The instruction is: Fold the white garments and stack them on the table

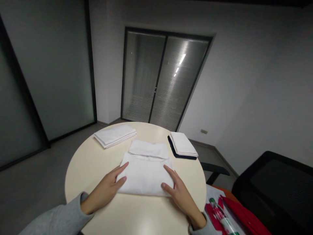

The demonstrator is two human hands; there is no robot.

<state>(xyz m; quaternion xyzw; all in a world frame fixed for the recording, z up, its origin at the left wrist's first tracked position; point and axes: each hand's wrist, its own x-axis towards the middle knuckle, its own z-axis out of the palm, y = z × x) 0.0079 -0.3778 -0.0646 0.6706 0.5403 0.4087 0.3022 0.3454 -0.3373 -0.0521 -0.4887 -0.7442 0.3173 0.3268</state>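
Observation:
A folded white cloth (144, 176), possibly a garment, lies flat on the round table (137, 215) in front of me. Its far part forms a separate flap, with a crease line across. My left hand (109, 182) rests at the cloth's left edge, index finger and thumb spread apart on its top. At the opposite edge, my right hand (177, 187) touches the cloth with thumb and index finger likewise apart. The other fingers of both hands are mostly hidden.
Another folded white cloth (114, 134) lies at the table's back left. A white folded cloth (183, 143) sits on a dark one (174, 153) at the back right. A black chair (276, 182) stands to the right, near a bottle (221, 215) and red items (244, 212).

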